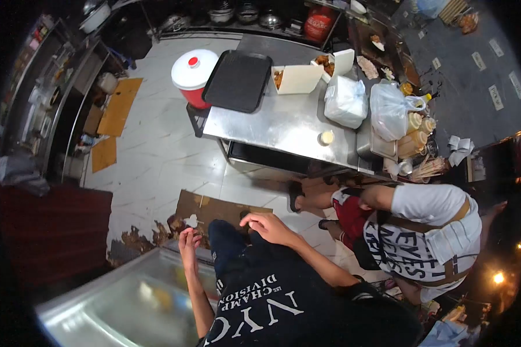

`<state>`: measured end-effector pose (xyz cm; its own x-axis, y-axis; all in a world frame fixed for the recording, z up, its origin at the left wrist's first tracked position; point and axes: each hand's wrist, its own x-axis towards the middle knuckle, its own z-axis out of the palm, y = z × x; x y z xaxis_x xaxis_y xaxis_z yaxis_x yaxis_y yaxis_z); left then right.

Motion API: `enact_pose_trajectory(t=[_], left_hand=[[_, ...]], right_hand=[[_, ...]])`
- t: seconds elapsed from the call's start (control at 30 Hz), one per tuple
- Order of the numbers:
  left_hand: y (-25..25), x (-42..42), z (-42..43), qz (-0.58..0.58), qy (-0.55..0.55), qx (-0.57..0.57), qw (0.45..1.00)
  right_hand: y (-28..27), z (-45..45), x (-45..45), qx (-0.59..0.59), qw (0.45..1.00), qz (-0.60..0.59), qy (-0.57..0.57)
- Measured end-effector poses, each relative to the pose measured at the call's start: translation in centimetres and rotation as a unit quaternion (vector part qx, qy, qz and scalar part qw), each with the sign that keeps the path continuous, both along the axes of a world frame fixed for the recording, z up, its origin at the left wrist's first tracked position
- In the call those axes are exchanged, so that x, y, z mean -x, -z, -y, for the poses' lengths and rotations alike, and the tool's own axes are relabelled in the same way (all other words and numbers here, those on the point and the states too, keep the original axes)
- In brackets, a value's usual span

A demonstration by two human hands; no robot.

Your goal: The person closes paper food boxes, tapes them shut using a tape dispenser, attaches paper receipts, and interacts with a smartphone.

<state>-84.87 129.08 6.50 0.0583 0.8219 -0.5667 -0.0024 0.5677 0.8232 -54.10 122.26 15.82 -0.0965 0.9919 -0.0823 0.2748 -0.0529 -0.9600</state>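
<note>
My left hand [190, 243] is raised over the edge of the glass-topped case [121, 289], its fingers loosely curled and apart, holding nothing visible. My right hand [266, 226] hovers in front of my body above my dark trousers, fingers bent, with nothing seen in it. Beneath and beyond the hands lies a flattened cardboard sheet [214, 207] on the floor. Neither hand touches the steel table [260, 130]. On that table are a black tray [237, 80], two open food boxes [299, 79], a white bag [346, 102] and a small jar [326, 138].
A red and white cooler [195, 75] stands left of the table. To my right, a person [428, 237] in a white shirt bends near sauce bottles [414, 141] and a tied plastic bag [389, 110]. Shelving [58, 98] lines the far left, with cardboard [120, 107] on the floor.
</note>
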Motion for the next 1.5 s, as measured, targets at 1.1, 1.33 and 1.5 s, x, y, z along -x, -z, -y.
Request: enact_pose_trajectory(t=[1.1,1.33,1.5], left_hand=[[-15.0,-46.3,-15.6,0.396,0.651,-0.102,0.64],[-18.6,-55.0,-15.2,0.342,0.553,-0.314,0.692],[-18.5,-56.6,-15.7,0.292,0.542,-0.324,0.719]], right_hand=[[2.9,-13.4,-5.9,0.164,0.916,-0.335,0.146],[3.7,-11.9,-11.8,0.236,0.933,-0.272,-0.005],[2.3,-11.0,-15.2,0.257,0.852,-0.456,0.028]])
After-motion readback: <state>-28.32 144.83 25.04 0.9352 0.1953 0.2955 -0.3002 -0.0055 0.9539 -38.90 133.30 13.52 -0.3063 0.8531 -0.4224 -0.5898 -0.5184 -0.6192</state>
